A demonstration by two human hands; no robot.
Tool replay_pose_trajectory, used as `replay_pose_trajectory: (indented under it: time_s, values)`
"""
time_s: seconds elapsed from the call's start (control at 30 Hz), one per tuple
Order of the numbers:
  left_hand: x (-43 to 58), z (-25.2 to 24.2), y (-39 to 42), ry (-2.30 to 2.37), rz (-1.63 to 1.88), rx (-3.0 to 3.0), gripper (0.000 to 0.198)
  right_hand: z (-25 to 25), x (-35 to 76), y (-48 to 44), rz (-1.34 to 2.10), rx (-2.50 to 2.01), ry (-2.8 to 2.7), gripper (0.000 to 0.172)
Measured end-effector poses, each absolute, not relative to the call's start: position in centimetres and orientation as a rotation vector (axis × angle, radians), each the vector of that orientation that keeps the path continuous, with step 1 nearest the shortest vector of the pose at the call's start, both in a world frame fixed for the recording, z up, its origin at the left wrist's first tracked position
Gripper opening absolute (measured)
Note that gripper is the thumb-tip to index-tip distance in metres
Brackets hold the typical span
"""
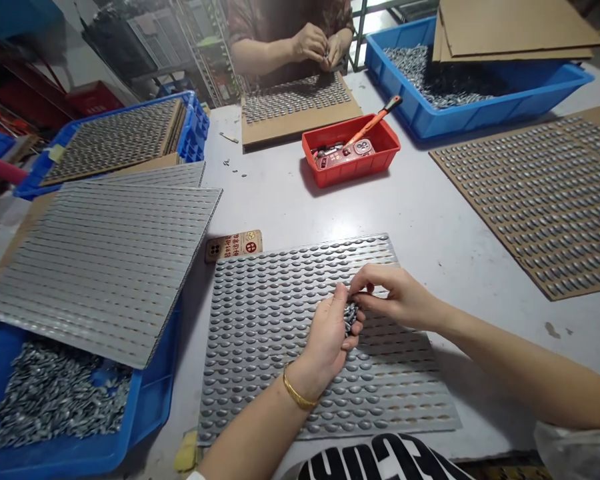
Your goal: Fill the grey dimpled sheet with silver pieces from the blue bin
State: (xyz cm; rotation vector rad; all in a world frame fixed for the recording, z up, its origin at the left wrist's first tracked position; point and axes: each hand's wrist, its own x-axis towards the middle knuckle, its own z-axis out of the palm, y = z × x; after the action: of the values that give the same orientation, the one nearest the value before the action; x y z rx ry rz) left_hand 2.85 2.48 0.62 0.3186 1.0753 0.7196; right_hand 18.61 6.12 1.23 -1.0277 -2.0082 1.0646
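1. Left hand (pixel 327 340) cupped, closed around small metal fasteners (pixel 350 317), above the studded card sheet (pixel 260 373).
2. Right hand (pixel 397 297) half-closed, fingertips (pixel 356 291) at the fasteners, grip unclear.
3. Blue crate (pixel 150 400) left of the sheet.

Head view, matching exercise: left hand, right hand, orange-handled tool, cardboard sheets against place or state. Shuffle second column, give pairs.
1. left hand
2. right hand
3. orange-handled tool
4. cardboard sheets

A. lying in the red plastic tray
B. cupping small metal pieces, gold bangle on the wrist
C. resting on the blue crate
D. fingertips at the pieces in the other hand

Pairs: 1-B, 2-D, 3-A, 4-C
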Motion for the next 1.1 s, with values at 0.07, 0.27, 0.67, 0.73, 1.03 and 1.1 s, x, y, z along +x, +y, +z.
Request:
replay_pose_trajectory:
  time_s: [0.07, 0.27, 0.67, 0.73, 1.03, 1.1]
  values:
    - [3.0, 0.6, 2.5, 1.084, 0.702, 0.317, 0.05, 1.1, 18.8, 5.9, 1.002, -0.998, -2.034, 0.011]
    - [3.2, 0.6, 2.5, 1.074, 0.665, 0.33, 0.039, 1.1, 19.3, 5.6, 0.915, -0.959, -2.202, 0.012]
    - [2.2, 0.8, 2.4, 1.002, 0.687, 0.301, 0.025, -5.3, 21.0, 10.9, 0.614, -1.309, -1.941, 0.01]
    - [2.2, 0.7, 2.3, 1.002, 0.693, 0.299, 0.026, -6.1, 20.7, 11.2, 0.545, -1.297, -2.004, 0.013]
    - [1.9, 0.6, 2.6, 0.974, 0.749, 0.317, 0.024, -6.5, 20.6, 11.3, 0.287, -1.402, -2.255, 0.019]
    - [1.9, 0.6, 2.7, 0.96, 0.748, 0.319, 0.025, -6.4, 20.7, 11.3, 0.291, -1.414, -2.276, 0.02]
